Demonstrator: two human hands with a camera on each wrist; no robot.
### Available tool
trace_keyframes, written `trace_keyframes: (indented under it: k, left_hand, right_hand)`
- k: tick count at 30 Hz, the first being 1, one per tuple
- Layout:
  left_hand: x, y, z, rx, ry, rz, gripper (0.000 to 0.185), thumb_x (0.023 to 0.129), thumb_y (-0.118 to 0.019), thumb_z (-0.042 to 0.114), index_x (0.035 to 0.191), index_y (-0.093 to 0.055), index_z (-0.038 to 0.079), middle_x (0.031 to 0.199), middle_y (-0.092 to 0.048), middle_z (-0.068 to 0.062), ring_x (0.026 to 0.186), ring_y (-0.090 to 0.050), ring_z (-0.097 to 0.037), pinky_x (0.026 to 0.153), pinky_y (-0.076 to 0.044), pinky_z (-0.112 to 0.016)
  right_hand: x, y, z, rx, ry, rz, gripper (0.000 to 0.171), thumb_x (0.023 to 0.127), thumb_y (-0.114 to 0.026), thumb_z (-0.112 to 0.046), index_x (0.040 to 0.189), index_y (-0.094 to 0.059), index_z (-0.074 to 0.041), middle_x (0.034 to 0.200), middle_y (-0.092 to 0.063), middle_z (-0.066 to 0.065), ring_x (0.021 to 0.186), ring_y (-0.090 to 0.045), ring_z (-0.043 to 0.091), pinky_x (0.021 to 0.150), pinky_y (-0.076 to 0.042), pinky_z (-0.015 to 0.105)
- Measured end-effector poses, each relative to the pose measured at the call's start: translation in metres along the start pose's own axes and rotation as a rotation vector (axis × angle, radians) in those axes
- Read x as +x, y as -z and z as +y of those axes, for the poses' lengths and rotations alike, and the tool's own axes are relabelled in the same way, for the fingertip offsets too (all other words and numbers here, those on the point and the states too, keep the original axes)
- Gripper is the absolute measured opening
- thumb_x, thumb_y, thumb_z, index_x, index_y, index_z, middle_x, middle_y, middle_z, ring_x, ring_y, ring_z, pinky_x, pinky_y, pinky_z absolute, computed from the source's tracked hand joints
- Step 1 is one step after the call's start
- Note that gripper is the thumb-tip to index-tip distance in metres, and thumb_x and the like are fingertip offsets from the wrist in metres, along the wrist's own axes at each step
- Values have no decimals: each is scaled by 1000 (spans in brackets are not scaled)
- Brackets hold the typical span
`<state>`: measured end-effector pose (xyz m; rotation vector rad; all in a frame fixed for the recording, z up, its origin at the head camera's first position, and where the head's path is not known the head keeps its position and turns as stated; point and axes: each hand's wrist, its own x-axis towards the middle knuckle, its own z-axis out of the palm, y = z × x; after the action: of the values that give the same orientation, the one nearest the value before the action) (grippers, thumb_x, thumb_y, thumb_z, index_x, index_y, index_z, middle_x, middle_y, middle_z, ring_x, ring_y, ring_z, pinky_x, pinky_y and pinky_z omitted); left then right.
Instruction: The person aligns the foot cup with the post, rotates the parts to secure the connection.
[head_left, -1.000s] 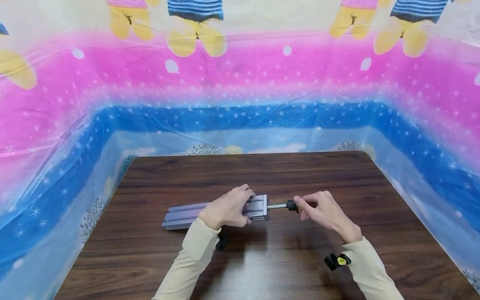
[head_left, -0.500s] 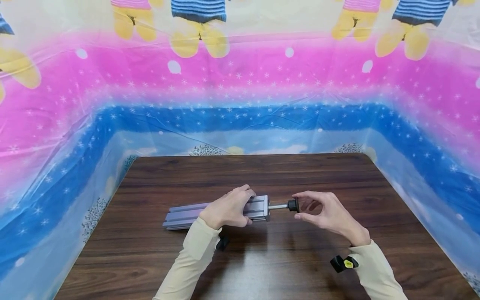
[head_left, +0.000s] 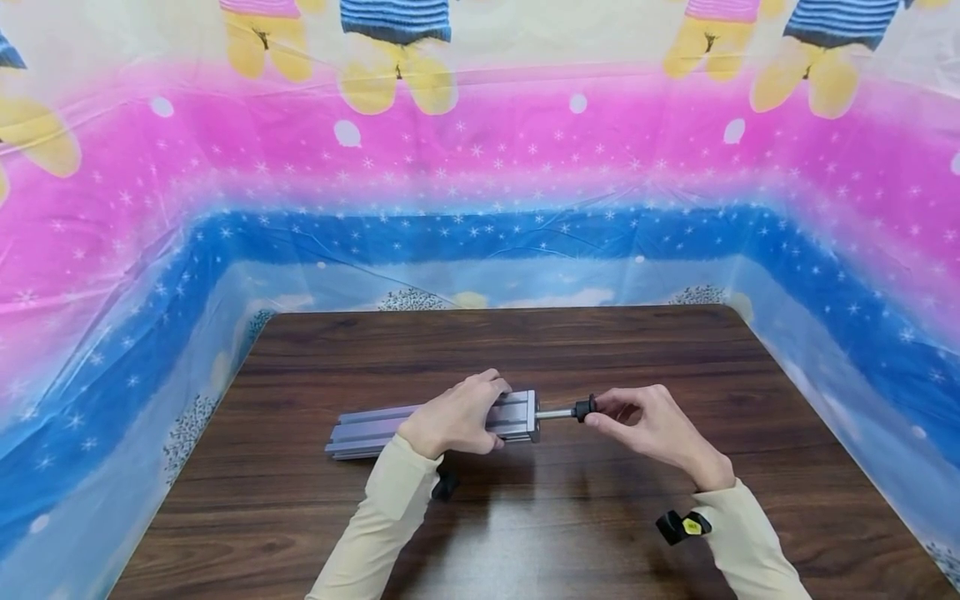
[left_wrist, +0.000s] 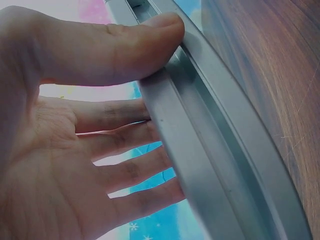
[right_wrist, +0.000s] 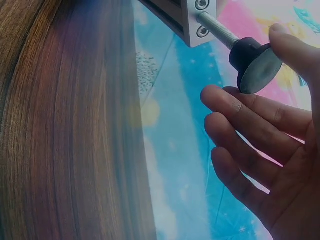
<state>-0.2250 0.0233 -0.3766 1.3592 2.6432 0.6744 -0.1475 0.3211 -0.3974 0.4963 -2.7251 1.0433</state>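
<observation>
A grooved aluminium profile lies across the middle of the table in the head view. My left hand grips it from above near its right end; in the left wrist view the thumb lies over the groove and the fingers reach the opposite side. An end plate with screws caps that end. From it sticks out the threaded rod of a levelling foot, whose black round base faces right. My right hand pinches the base's rim between thumb and index finger, the other fingers loosely bent.
The dark wood-grain table has its far edge behind the profile. A printed pink and blue cloth hangs around the back and sides. A black wrist camera sits below the right hand.
My right hand pinched the foot's base, then spread its fingers around it, and now the thumb and index finger close on the rim again. The left hand and profile stay in place.
</observation>
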Motion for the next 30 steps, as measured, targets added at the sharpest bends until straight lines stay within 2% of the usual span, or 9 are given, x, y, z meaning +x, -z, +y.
trace_keyframes:
  k: [3, 6, 11, 14, 18, 23, 25, 27, 30]
  left_hand:
    - [0, -1, 0, -5, 5, -5, 58, 73, -84, 13, 125, -62, -3, 111, -59, -10, 87, -53, -18, 78, -48, -33]
    - [0, -2, 0, -2, 11, -8, 59, 73, -84, 13, 125, -61, -3, 112, -59, -10, 87, -53, -18, 77, -49, -32]
    - [0, -2, 1, 4, 23, -10, 58, 73, -84, 13, 125, -62, -3, 112, -59, -10, 86, -53, -17, 77, -49, -32]
    - [0, -3, 1, 2, 24, -11, 58, 74, -84, 13, 125, -62, -3, 111, -59, -10, 85, -53, -17, 76, -49, -32]
    - [1, -3, 1, -8, 24, -11, 59, 73, -84, 13, 125, -62, -3, 110, -59, -10, 84, -53, -17, 76, -49, -32]
    - [1, -3, 0, -16, 23, -12, 59, 73, -85, 12, 125, -61, -4, 112, -60, -11, 85, -54, -18, 76, -49, -33]
    - [1, -3, 0, -17, 24, -9, 59, 73, -85, 12, 125, -61, -4, 113, -60, -11, 86, -54, -18, 76, -50, -33]
    - [1, -2, 0, -19, 26, -7, 59, 73, -85, 12, 125, -61, -4, 112, -60, -11, 85, -54, -18, 76, -50, -33]
    - [1, -1, 1, -17, 22, -11, 59, 73, -85, 12, 125, -61, -4, 112, -60, -11, 86, -54, -18, 76, -49, -33]
  right_hand:
    - [0, -2, 0, 17, -24, -15, 13, 95, -71, -32, 95, -77, -21, 79, -73, -13, 68, -70, 12, 62, -56, 26]
    - [0, -3, 0, 18, -52, -30, 17, 97, -68, -34, 93, -77, -20, 76, -72, -13, 66, -69, 10, 60, -55, 27]
    - [-1, -5, 0, -8, -66, -27, 21, 99, -64, -34, 84, -75, -23, 71, -71, -10, 56, -61, 4, 53, -47, 25]
    - [-2, -5, 2, -15, -67, -33, 25, 100, -62, -34, 83, -75, -20, 72, -71, -6, 53, -55, 4, 51, -43, 24]
    - [-5, -3, 3, -29, -58, -28, 19, 97, -67, -34, 104, -75, -17, 82, -73, -8, 65, -61, 2, 60, -50, 25]
    - [-11, 2, 3, -48, 49, 21, 58, 86, -81, -31, 139, -59, -25, 108, -73, -5, 84, -67, 6, 74, -57, 31]
    - [-11, 3, 3, -46, 99, 27, 66, 84, -84, -28, 144, -55, -27, 116, -72, -4, 87, -67, 8, 75, -57, 33]
    - [-11, 4, 2, -37, 132, 24, 66, 83, -85, -23, 142, -56, -27, 120, -71, -5, 88, -68, 9, 76, -58, 34]
    - [-10, 4, 0, -31, 141, 22, 61, 81, -85, -15, 137, -62, -24, 115, -72, -6, 86, -68, 6, 75, -59, 38]
